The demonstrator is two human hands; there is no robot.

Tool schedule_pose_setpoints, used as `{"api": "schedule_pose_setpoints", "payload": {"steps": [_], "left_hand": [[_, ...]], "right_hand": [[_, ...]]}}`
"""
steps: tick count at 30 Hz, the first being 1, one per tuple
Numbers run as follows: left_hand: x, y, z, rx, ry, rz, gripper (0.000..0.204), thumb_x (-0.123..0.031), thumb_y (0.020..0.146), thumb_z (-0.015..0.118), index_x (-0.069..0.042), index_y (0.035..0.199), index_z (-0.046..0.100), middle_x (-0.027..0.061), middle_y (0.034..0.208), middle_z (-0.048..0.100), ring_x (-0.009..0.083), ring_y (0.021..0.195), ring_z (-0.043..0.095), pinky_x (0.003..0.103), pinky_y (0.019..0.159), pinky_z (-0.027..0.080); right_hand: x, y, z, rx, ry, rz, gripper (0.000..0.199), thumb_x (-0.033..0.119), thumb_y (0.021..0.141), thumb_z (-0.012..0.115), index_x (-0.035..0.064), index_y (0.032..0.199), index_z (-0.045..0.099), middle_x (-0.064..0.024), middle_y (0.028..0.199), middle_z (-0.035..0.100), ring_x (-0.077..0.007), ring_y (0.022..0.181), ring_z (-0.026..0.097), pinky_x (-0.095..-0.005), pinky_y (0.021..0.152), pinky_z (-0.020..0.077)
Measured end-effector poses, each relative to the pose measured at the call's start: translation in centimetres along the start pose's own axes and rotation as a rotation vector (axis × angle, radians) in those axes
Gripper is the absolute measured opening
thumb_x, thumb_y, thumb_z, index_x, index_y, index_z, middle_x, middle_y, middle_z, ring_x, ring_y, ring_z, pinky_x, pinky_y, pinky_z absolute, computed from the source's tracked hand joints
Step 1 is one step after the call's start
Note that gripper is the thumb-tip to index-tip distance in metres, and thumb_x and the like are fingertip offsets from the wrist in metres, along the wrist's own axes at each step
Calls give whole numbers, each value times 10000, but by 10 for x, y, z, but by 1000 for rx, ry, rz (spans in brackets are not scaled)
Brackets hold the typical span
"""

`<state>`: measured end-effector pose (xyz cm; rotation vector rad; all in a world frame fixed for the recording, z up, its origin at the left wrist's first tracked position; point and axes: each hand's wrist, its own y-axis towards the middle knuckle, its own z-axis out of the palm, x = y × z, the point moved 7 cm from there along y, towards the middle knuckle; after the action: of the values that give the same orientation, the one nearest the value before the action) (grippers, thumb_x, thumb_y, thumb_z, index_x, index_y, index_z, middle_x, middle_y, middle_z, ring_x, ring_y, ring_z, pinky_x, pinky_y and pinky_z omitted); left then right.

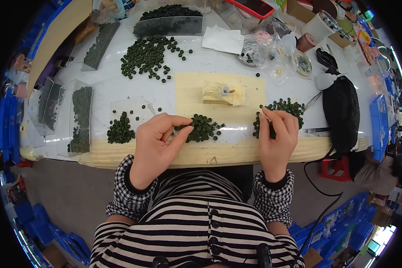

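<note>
My left hand (158,145) is at the near edge of the table, thumb and forefinger curled in a pinch at the left side of a pile of small dark green discs (204,128). Whether a disc is between those fingertips is hard to make out. My right hand (279,143) is pinched too, its fingertips raised at the left side of another disc pile (288,108); anything held there is too small to tell. Beyond and between my hands stands a small tape-covered block fixture (223,94) with a short metal post (226,90) on top.
A smaller disc pile (120,128) lies left of my left hand, and a larger heap (143,56) farther back. Clear trays of discs (80,114) stand at the left. At the right are a black mesh pouch (341,114), tweezers (314,100) and plastic bags (279,56).
</note>
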<state>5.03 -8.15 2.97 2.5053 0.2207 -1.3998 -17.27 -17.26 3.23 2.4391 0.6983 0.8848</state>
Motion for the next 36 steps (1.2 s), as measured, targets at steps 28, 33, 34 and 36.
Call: {"api": "schedule_pose_setpoints", "payload": {"steps": [28,33,34,36], "left_hand": [[10,-19,55,279,-1555,-671,306,-256,1021,416,-3,1050,587,29,839,593,46,572,399,176,514,338],[8,-22,63,300,-1507,-740,346,-292,1025,401,-1,1040,587,-19,766,498,52,588,383,182,534,330],[9,-22,64,281,-1487,-756,333,-291,1023,407,-12,1032,588,-18,758,487,51,590,382,181,529,324],[8,-22,65,243,-1447,-786,307,-289,1018,418,-34,1015,588,-15,743,465,48,596,379,180,520,314]], "right_hand": [[34,-6,6,66,434,12,139,-52,708,718,14,808,646,-80,760,652,-231,687,596,-299,606,457],[35,-9,4,93,560,109,141,-54,711,728,7,824,669,-86,759,666,-212,676,611,-289,615,463],[36,-9,4,102,578,112,139,-52,713,729,6,825,670,-87,759,667,-209,674,612,-289,616,463],[38,-9,5,121,618,100,136,-50,716,729,6,826,672,-88,762,670,-205,674,615,-287,619,463]]}}
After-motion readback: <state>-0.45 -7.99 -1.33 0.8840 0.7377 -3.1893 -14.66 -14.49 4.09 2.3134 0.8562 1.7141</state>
